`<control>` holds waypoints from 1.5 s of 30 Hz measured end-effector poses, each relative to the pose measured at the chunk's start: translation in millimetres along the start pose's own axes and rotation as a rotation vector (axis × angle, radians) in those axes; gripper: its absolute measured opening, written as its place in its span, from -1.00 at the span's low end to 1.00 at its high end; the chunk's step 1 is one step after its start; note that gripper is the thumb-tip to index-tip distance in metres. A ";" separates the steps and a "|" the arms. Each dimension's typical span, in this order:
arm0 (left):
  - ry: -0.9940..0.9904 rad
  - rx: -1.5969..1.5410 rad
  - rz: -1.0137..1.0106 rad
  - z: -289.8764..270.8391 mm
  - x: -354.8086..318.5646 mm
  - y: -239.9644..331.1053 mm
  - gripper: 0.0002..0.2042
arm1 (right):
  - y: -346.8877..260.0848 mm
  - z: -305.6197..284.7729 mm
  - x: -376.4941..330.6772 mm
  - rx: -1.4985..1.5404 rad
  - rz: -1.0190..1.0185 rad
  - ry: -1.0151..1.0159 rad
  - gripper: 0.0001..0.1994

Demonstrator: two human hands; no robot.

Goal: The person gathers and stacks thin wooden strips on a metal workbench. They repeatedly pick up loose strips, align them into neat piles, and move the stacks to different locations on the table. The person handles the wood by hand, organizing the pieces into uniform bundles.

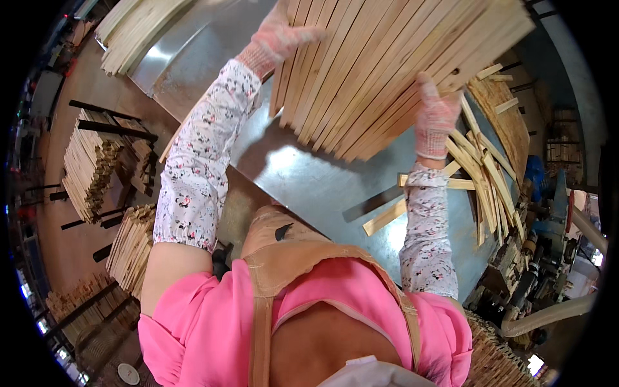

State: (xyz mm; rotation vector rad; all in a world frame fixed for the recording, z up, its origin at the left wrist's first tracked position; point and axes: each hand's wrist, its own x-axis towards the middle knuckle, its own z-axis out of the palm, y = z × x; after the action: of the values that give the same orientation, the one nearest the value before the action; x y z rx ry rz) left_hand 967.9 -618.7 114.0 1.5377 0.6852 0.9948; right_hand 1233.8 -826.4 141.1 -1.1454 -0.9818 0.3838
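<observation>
A wide bundle of long wooden strips [374, 71], lying side by side, is held up over a shiny metal table [277, 161]. My left hand [280, 40], in a pink and white knit glove, clasps the bundle's left side, its thumb laid across the strips. On the right side my gloved right hand [436, 119] grips the bundle's edge, thumb up along the wood. The strips' near ends are uneven, and the fingers beneath are hidden. Below the right hand, several loose strips [483, 174] lie crossed in a heap on the table.
Another stack of long strips [138, 32] lies at the far left of the table. Racks with stacked wood [90, 168] stand on the floor to the left. A brown board [506, 122] lies at the right, near machinery with a hose [548, 316].
</observation>
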 end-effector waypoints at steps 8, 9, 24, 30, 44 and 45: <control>-0.178 -0.885 -0.245 -22.1 -19.0 -3.6 -0.47 | 46.5 0.1 -49.2 -0.036 -0.011 -0.071 -0.50; -0.264 -0.798 -0.203 -16.2 -40.7 -16.3 -0.50 | 67.4 -14.7 -69.9 -0.610 -0.036 -0.142 -0.55; -0.841 1.866 0.125 -129.8 -186.5 -180.8 -0.44 | 149.8 29.9 -304.0 -1.318 0.148 -0.574 -0.44; -0.319 1.819 -0.189 -103.0 -166.7 -113.9 -0.14 | 165.6 11.6 -247.8 -1.016 0.603 -0.462 -0.46; -0.077 1.441 -1.030 -249.9 -113.0 -126.1 0.13 | 203.9 189.0 -152.7 -0.494 0.827 -0.497 -0.19; -0.033 1.604 -0.981 -277.8 -111.2 -136.0 0.11 | 194.1 221.1 -140.4 -0.394 0.800 -0.519 -0.21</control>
State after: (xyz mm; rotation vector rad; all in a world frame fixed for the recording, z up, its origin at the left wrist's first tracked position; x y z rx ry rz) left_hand 684.6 -550.8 -38.1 1.9744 2.2028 -0.5934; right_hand 1018.8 -717.5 -78.6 -1.8431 -1.0295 1.2136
